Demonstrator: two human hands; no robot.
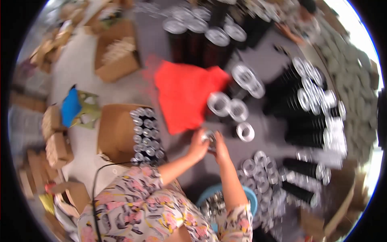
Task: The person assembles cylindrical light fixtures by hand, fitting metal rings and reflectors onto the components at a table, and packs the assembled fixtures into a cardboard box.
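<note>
Just below the red cloth (185, 94), my left hand (196, 146) and my right hand (220, 148) come together around a small shiny silver piece (209, 138). The fingers of both are closed on it; blur hides its exact kind. To the right of my right hand stands a silver ring-shaped part (245, 132). Farther off are several wider parts with round silver rims (219, 103). Under my right forearm sits a light-blue basin (252, 198) holding small shiny metal pieces (215, 205).
Left of my hands, several silver-topped dark parts (146, 133) stand in rows beside an open cardboard box (115, 133). Stacked black cylinders with silver rims (306, 129) line the right side. Loose silver rings (262, 173) lie beside the basin. Another person (302, 24) works at the far right.
</note>
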